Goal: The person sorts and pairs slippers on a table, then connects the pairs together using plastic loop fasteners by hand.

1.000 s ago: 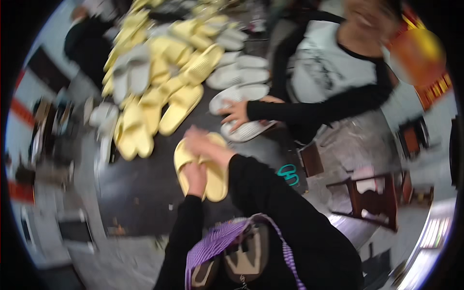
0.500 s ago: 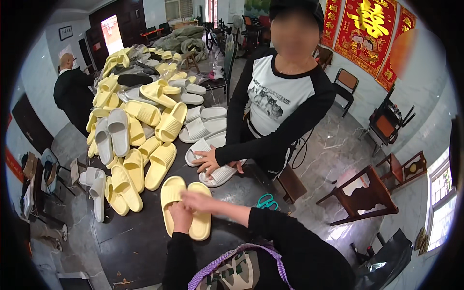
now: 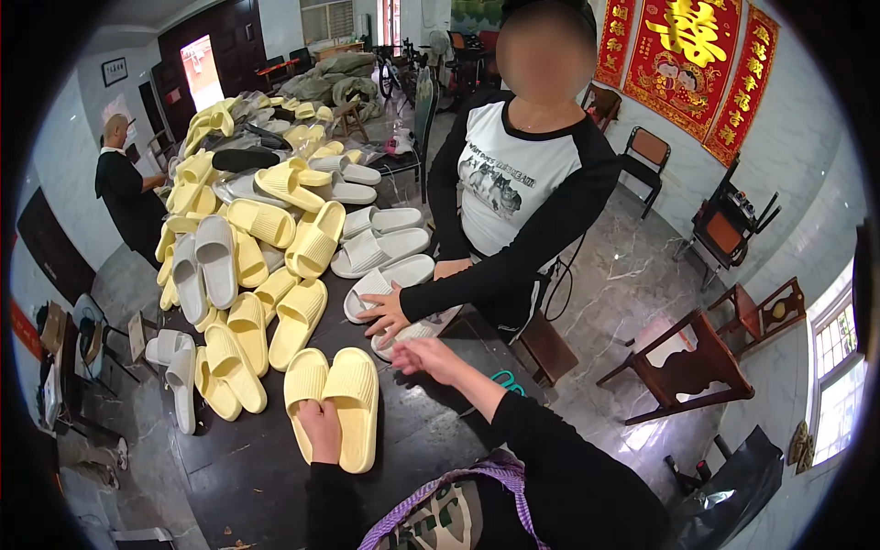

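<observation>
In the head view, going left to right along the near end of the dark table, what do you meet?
Grey slippers → yellow slipper pair under the left hand → right hand → teal scissors → wooden stool.

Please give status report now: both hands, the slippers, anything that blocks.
Left hand pressing on yellow slipper pair. Right hand open, lifted above dark table. Co-worker's hand close by on white slippers.

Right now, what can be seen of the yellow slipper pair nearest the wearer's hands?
The yellow slipper pair lies side by side on the dark table, toes pointing away from the wearer. Pale yellow, foam-like, each with a broad ribbed strap. The left hand rests on their heel ends; the right hand hovers just beside them, not touching.
</observation>
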Available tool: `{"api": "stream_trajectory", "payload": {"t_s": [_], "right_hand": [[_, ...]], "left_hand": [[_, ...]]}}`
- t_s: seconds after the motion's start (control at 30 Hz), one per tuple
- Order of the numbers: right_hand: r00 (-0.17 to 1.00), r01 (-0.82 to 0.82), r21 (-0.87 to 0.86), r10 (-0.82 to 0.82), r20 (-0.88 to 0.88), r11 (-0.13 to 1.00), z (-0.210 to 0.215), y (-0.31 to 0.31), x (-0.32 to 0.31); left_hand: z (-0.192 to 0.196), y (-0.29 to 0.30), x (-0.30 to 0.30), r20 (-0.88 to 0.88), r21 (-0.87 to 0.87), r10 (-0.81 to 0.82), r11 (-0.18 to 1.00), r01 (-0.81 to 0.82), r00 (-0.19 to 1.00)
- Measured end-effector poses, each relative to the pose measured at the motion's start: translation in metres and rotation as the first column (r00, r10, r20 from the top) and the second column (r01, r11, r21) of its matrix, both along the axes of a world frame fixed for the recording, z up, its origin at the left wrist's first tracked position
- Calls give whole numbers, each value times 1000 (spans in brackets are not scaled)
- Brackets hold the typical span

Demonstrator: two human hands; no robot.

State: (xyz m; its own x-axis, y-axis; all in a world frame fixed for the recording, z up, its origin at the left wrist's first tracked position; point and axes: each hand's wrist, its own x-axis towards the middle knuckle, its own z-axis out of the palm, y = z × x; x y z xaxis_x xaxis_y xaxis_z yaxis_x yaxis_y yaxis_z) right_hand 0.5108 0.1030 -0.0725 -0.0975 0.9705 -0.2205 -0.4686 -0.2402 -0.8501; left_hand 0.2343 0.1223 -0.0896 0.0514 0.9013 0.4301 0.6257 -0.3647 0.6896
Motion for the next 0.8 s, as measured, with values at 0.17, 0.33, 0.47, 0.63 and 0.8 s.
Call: {"api": "stream_trajectory", "payload": {"t_s": [0.17,0.33,0.47,0.63,0.8], "right_hand": [[983,-97,-101,111,149,990,-24,-24,-6],[971,-158,-161,183,153,974,-38,-40,-15],[957,-206,-203,240,163,957,-46,-52,-26],[926,-260,-232,310,215,938,-49,-63,-41],[897,-317,-226,369,245,921,-44,-71,-50]], "left_hand": [[-15,-3,6,-26,-11,17,1000,-17,1000],[-23,-2,9,-67,11,27,1000,-27,997],[-21,-3,12,-34,-147,34,988,-39,999],[-28,0,11,-15,-178,39,983,-41,999],[-39,3,11,-108,-160,67,984,-84,992]]}}
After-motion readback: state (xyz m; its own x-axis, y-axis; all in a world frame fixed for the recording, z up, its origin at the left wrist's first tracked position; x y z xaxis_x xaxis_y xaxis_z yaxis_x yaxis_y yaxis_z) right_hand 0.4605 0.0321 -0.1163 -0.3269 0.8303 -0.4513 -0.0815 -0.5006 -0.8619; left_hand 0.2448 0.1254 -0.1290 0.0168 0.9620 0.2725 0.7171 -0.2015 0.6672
